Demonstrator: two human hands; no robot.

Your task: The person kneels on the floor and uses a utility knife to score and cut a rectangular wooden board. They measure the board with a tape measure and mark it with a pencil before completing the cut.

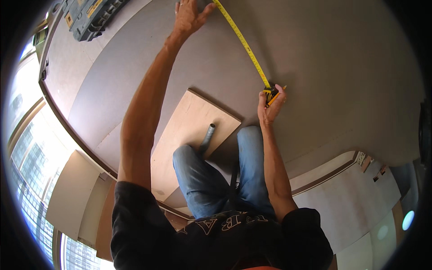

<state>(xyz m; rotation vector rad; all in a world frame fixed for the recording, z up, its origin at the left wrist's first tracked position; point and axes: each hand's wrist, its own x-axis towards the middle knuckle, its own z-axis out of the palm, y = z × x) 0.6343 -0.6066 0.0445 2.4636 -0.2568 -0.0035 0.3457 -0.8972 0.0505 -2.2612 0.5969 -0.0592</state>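
Tape point(245, 45) ran diagonally over grey board point(337, 67): L hand point(189, 15) spread flat pinning far end, R hand point(270, 105) gripped case point(271, 93) nearer knees.

Tape measure case point(271, 95) mostly hidden inside right hand point(269, 107); tape blade point(243, 42) far end cut off at top edge beside left hand point(188, 17) fingertips.

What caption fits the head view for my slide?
Kneeling person stretches a yellow tape measure across a grey floor panel, left hand pinning its far end, right hand holding the case.
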